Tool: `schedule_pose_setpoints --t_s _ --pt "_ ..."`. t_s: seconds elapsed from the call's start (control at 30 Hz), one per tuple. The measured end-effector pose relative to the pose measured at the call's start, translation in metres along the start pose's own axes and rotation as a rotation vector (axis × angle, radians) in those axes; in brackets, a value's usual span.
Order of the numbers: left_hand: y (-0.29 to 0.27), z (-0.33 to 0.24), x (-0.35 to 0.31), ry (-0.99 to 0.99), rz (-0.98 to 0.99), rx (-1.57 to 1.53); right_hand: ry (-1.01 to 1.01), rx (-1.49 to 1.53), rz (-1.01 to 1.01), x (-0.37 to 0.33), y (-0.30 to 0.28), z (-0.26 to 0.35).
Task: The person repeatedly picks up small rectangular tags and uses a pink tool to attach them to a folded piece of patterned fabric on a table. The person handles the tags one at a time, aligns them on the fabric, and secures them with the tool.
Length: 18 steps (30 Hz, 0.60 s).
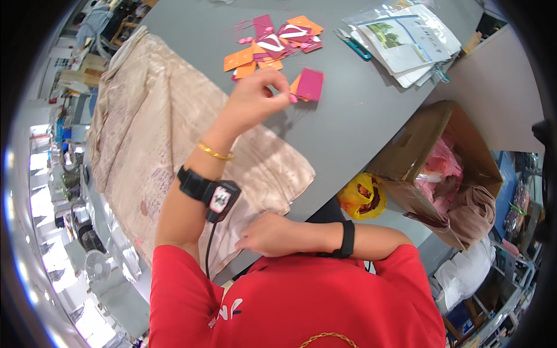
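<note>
My left hand [258, 98] is raised over the table with thumb and forefinger pinched on the pink-ended string of a hang tag [310, 84]. That tag is magenta with an orange layer behind it. Just beyond lies a loose pile of orange and magenta hang tags [238, 59] with thin strings and pink ends. My right hand [270, 235] is low in front of my body, its fingers curled by the near edge of a beige patterned cloth [145, 133]. What those fingers hold, if anything, is hidden.
Thread snips [354, 45] lie beside a stack of plastic-packed papers [400, 40] at the far right of the grey table [348, 127]. Right of the table stands an open cardboard box [406, 162] with pink plastic and brown cloth. A yellow bag [361, 196] sits next to it.
</note>
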<state>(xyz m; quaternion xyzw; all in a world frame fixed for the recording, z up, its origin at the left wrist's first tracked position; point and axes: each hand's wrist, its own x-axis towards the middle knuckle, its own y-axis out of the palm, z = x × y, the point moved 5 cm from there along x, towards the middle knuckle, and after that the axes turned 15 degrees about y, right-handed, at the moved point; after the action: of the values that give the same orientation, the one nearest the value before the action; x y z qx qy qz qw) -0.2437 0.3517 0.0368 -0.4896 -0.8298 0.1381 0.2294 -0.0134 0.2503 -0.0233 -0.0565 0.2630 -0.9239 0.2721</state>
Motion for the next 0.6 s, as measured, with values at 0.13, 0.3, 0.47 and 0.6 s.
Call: schedule_pose_setpoints --t_s 0.13,0.3,0.47,0.6 --pt "-0.074 -0.041 -0.068 -0.084 -0.253 -0.361 0.029 -0.018 -0.028 -0.001 -0.007 0.005" --pt "-0.131 -0.078 -0.17 -0.159 -0.389 -0.535 0.04 -0.06 -0.08 -0.004 -0.012 0.009" --pt "-0.128 -0.071 -0.273 -0.31 -0.513 -0.365 0.119 -0.037 -0.1 -0.005 -0.014 0.01" --pt "-0.08 -0.057 -0.344 -0.399 -0.62 -0.226 0.15 -0.056 -0.08 -0.005 -0.016 0.012"
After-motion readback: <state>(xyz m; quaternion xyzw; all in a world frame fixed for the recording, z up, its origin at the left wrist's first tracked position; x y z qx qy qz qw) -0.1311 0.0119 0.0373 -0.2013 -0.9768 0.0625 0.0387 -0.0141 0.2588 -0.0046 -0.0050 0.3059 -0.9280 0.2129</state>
